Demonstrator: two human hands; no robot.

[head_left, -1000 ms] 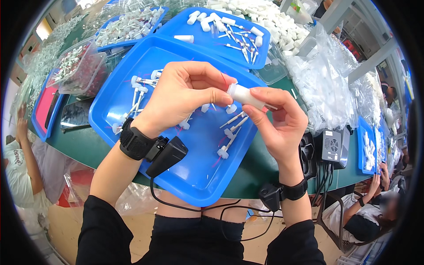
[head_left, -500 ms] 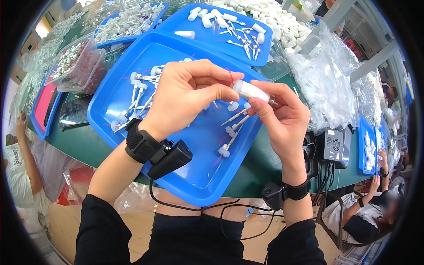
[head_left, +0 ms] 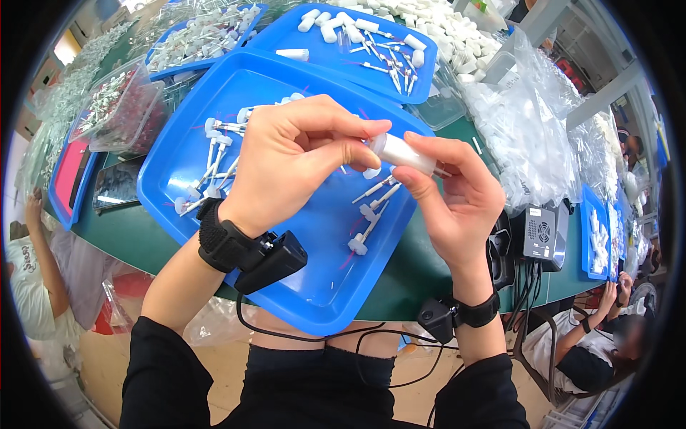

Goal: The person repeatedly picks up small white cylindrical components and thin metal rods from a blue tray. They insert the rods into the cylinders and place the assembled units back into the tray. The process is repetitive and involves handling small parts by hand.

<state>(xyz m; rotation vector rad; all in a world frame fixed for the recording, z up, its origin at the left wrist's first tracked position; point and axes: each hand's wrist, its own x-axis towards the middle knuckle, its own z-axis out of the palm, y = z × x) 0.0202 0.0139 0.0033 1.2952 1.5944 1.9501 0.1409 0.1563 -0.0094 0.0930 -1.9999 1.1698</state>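
Above the big blue tray [head_left: 314,300], a small white plastic cylinder [head_left: 404,154] with a clear rim is held tilted between my two hands. The thumb and forefinger of my left hand [head_left: 296,154] pinch its clear-rimmed end. My right hand [head_left: 457,200] grips its body near the other end, where a thin tip sticks out past the fingers. White rod parts with round caps and fine red threads [head_left: 368,225] lie in the tray below my right hand. More such rod parts [head_left: 214,161] lie to the left, partly hidden behind my left hand.
A second blue tray [head_left: 286,32] behind holds white cylinders and rods; a third [head_left: 153,64] is heaped with rod parts. A clear tub [head_left: 143,118] and a phone [head_left: 118,184] stand left. Clear bags [head_left: 514,136] and a black device [head_left: 543,232] stand right. Other people sit at both sides.
Both hands and the cylinder have shifted slightly left. The red thread that stood up by my left fingertips no longer shows as clearly there. The trays appear slightly shifted left in the view.
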